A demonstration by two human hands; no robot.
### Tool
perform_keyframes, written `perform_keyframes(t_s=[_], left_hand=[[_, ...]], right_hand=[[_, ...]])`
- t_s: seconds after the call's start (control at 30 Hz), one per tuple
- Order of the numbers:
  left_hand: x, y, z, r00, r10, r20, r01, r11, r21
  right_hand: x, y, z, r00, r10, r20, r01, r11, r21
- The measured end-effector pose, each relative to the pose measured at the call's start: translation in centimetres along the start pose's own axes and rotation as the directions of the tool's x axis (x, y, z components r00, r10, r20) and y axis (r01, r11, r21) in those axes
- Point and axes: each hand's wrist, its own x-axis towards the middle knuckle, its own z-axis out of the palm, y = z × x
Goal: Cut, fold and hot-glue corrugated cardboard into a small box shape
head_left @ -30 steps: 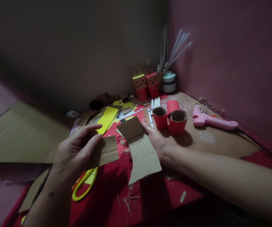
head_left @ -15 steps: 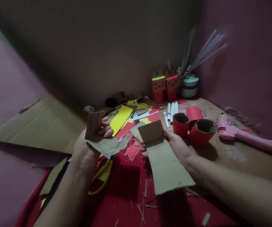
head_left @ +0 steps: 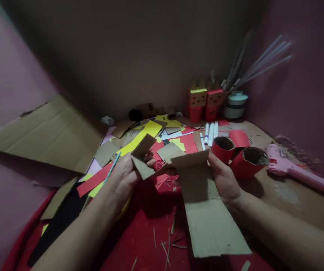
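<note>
Behind the creased cardboard strip [head_left: 204,216], the fingers of the right hand [head_left: 224,178] were mostly out of sight, while a folded cardboard piece [head_left: 143,146] hid part of the left hand [head_left: 126,173], whose forearm [head_left: 97,222] covered all but a sliver of a yellow handle [head_left: 125,208] and part of a black object [head_left: 62,216] too dark to identify. The right edge cut off the end of the pink glue gun [head_left: 291,169]. Two front red tubes [head_left: 245,168] partly masked a third red tube [head_left: 239,137], and the translucent sticks [head_left: 267,61] blurred toward their tips
</note>
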Motion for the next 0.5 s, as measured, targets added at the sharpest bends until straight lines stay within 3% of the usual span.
perform_keyframes(t_s=[0.13,0.33,0.5], left_hand=[[-0.07,0.17,-0.83,0.999,0.049,-0.018,-0.049,0.999,-0.016],[-0.87,0.22,-0.33,0.996,0.062,0.060,-0.059,0.997,-0.048],[-0.63,0.62,-0.86,0.993,0.117,0.007,-0.116,0.990,-0.082]], right_hand=[[0.92,-0.57,-0.09,1.000,0.003,-0.008,-0.003,1.000,-0.015],[1.08,-0.60,-0.83,0.998,0.066,-0.020,-0.064,0.993,0.097],[1.13,-0.46,-0.84,1.000,0.023,-0.004,-0.022,0.987,0.157]])
